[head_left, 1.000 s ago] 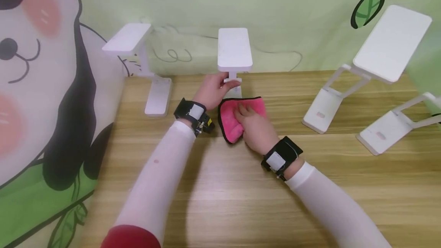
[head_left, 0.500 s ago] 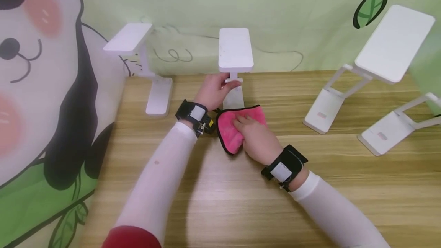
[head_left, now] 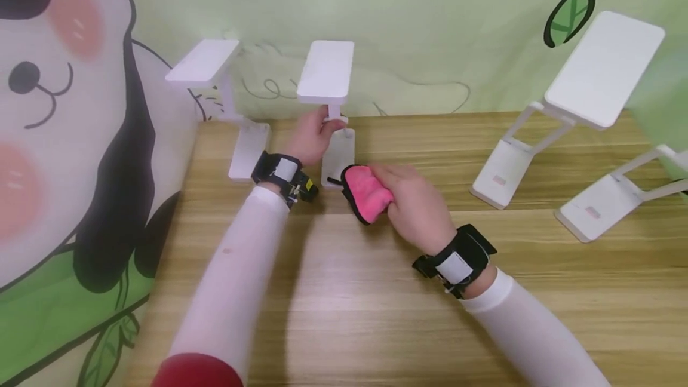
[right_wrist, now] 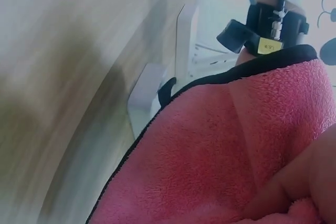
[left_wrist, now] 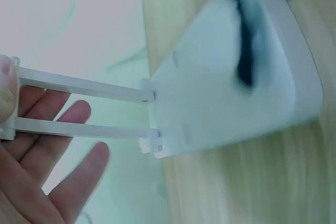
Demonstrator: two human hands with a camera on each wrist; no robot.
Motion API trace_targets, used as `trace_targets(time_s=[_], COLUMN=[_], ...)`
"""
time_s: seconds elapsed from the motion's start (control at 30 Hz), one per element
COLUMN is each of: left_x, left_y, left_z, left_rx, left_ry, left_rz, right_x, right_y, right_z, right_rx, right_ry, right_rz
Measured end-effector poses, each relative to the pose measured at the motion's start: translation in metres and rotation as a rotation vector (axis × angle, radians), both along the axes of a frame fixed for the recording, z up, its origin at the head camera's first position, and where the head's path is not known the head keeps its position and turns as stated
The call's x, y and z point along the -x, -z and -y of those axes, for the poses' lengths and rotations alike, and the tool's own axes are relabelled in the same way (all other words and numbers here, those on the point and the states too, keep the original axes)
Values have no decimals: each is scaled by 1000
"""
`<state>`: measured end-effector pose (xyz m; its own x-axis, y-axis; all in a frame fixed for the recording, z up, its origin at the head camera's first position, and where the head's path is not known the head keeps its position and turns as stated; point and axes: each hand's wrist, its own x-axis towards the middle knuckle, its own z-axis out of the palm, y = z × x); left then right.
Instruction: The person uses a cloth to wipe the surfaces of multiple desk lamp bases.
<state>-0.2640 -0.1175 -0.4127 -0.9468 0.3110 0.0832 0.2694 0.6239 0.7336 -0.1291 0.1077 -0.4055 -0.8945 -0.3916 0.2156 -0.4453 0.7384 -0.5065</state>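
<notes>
A white folding lamp (head_left: 326, 70) stands near the wall, left of centre, its base (head_left: 338, 154) on the wooden table. My left hand (head_left: 312, 136) grips the lamp at its arm joint; in the left wrist view, thumb and fingers of the hand (left_wrist: 42, 156) are around the end of the two thin arm bars (left_wrist: 84, 85). My right hand (head_left: 419, 205) holds a bunched pink cloth (head_left: 367, 193) with black edging, just in front and right of the base. The right wrist view shows the cloth (right_wrist: 210, 150) spread from the fingers, covering part of the base.
Another white lamp (head_left: 249, 148) stands to the left, beside the panda picture on the wall (head_left: 32, 106). Two more lamps stand at the right, one (head_left: 500, 175) behind the other (head_left: 599, 208). The wood table (head_left: 376, 315) stretches toward me.
The lamp in my left hand has shifted left along the table. My right hand has lifted the cloth off the base, and the cloth is more bunched than before.
</notes>
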Motion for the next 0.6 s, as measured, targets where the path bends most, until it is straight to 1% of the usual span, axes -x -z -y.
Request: trace_targets(time_s=[0.17, 0.27, 0.47, 0.6], left_x=[4, 6, 11, 13], left_y=[-2, -2, -4, -3], left_z=[29, 42, 58, 64], left_rx=[25, 12, 4, 1], left_ry=[-110, -157, -200, -231], left_rz=[44, 59, 100, 131], right_x=[-4, -5, -7, -7], right_y=[0, 0, 2, 2], right_z=[3, 4, 6, 7], right_rx=[7, 7, 6, 2], right_ry=[-9, -9, -9, -16], right_rz=[-5, -1, 6, 8])
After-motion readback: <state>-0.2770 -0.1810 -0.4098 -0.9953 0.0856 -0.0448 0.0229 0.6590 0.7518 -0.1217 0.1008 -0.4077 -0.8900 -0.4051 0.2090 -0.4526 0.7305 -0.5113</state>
